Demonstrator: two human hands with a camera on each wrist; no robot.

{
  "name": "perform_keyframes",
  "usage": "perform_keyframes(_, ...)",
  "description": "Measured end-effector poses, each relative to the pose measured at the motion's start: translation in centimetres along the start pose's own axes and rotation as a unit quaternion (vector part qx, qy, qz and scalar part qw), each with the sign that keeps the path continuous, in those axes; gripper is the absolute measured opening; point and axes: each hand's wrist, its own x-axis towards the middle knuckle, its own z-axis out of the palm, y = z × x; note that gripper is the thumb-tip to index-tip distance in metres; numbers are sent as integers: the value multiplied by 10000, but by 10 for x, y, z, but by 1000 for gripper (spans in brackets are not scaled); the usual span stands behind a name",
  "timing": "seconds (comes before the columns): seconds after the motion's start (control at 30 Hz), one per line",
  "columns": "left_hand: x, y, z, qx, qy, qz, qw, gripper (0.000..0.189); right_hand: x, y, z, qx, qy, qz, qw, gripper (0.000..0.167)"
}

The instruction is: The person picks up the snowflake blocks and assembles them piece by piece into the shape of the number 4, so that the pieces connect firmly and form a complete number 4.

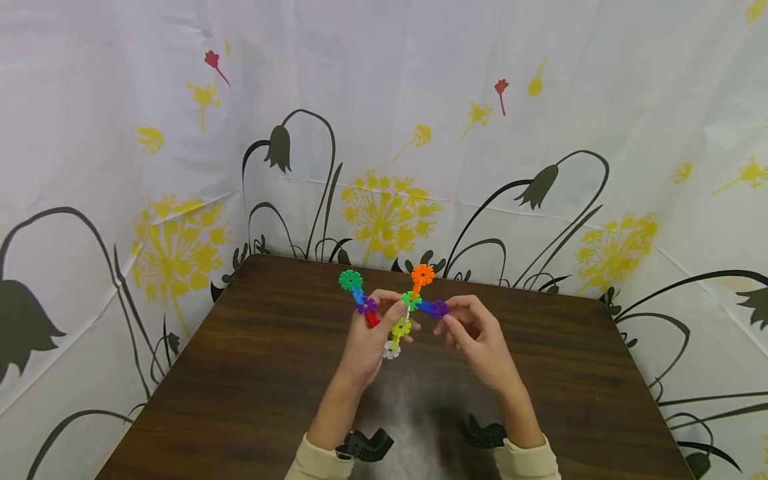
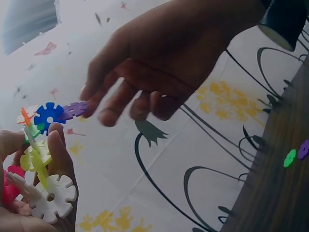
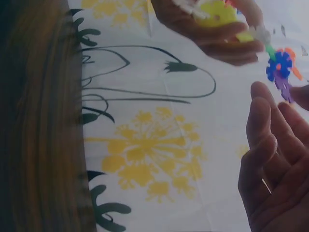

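A chain of notched, flower-shaped interlocking plastic discs is held above the table by both hands. My left hand [image 1: 363, 343] grips its middle, thumb near a light green disc [image 1: 411, 301], with a yellow disc [image 1: 401, 327] and a white disc [image 1: 391, 351] below. From this grip one branch runs up left through red and purple to a teal disc [image 1: 351, 280], and another rises to an orange disc [image 1: 423, 275]. Thumb and fingertips of my right hand [image 1: 485, 343] pinch the purple disc [image 1: 441, 309], which joins a blue disc [image 2: 49, 117]. The left palm partly hides the red disc [image 2: 13, 183].
The dark wooden table [image 1: 252, 373] stretches below both hands. In the left wrist view a loose green disc [image 2: 289, 158] and a loose purple disc [image 2: 303, 150] lie on it. White flower-print curtains [image 1: 408, 100] hang behind and beside the table. Each wrist wears a black camera mount [image 1: 367, 445].
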Motion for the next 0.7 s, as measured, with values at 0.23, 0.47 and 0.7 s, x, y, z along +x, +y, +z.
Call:
perform_keyframes(0.23,3,-2,-11,424,-130,-533,9976,23,-17,31,-34,-352,-183,928,9949,18)
perform_keyframes(0.47,7,1,-24,1031,-656,-949,9880,29,-34,61,-71,-951,-73,1830,9785,24)
perform_keyframes(0.7,8,5,-23,1329,-979,-1037,9808,27,-43,98,-92,-3040,-723,2789,9081,34)
